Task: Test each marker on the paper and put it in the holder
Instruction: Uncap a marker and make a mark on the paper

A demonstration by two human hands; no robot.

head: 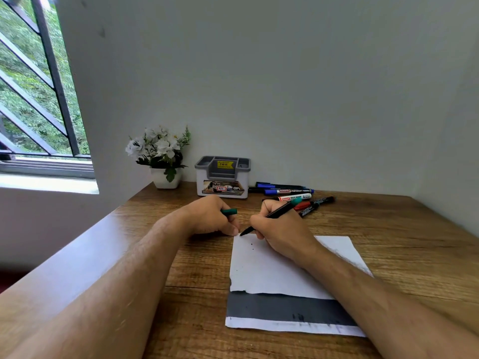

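My right hand (278, 234) grips an uncapped black marker with a green end (274, 215), its tip touching the top left corner of the white paper (259, 268). My left hand (210, 217) rests on the table beside that corner, closed around the green cap (229, 211). The grey and white holder (223, 177) stands against the wall behind my hands; I see no markers in it. Several more markers (290, 194) lie in a loose pile to the holder's right.
A white pot of white flowers (162, 158) stands left of the holder by the wall. The paper has a dark grey band (285, 308) near its front edge. The wooden table (401, 242) meets walls behind and at right; a barred window (39, 99) is at left.
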